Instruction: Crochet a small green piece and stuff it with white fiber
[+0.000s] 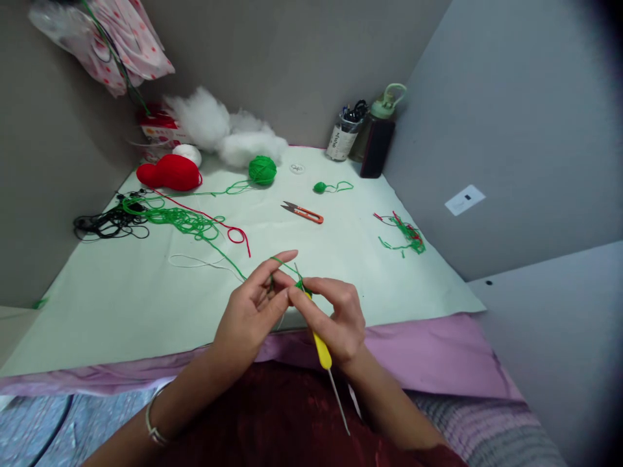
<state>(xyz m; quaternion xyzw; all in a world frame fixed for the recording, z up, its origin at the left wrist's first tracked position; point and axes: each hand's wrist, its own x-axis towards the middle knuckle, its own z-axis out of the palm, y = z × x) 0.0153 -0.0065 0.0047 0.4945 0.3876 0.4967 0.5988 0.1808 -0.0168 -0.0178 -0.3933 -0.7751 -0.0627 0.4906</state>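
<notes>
Near the table's front edge, my right hand [338,314] is closed around a crochet hook [322,350] with a yellow grip and a thin metal shaft at either end. My left hand [256,305] pinches a small green crochet piece [300,285], its forefinger stretched out with green yarn [285,264] running over it. The hook's upper tip is at that piece, and the fingers cover most of the work. The strand trails left to a loose tangle of green yarn [180,220] on the table.
Thread snips [304,213] lie mid-table, with a green yarn ball [263,170] and white stuffing [250,139] behind. A red stuffed piece [170,173] and black yarn [114,219] are left. Yarn scraps [409,235] lie right. A bottle [382,113] and phone [378,148] stand against the wall.
</notes>
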